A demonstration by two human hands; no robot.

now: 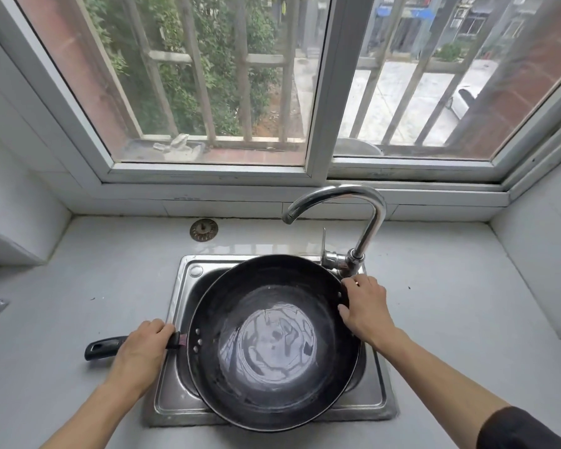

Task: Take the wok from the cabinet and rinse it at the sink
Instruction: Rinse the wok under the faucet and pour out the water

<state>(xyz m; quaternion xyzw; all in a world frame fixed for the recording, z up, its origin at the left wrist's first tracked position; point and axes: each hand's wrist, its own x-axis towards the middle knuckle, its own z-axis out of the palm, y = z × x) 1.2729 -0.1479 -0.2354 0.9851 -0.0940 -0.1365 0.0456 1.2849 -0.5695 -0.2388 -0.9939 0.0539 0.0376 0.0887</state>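
A large black wok point(272, 341) sits over the small steel sink point(172, 400), covering most of the basin. A shallow pool of water shines in its bottom. My left hand point(143, 348) grips the wok's long black handle point(102, 347), which points left over the counter. My right hand point(365, 307) holds the wok's right rim, with the thumb over the edge. The chrome faucet point(366, 222) rises at the sink's back right; its spout curves left above the wok's far edge. No water runs from it.
A metal sink strainer point(203, 230) lies on the grey counter behind the sink. The faucet lever point(323, 243) stands upright by the base. A barred window point(272, 92) fills the wall ahead. Tiled walls close in on both sides.
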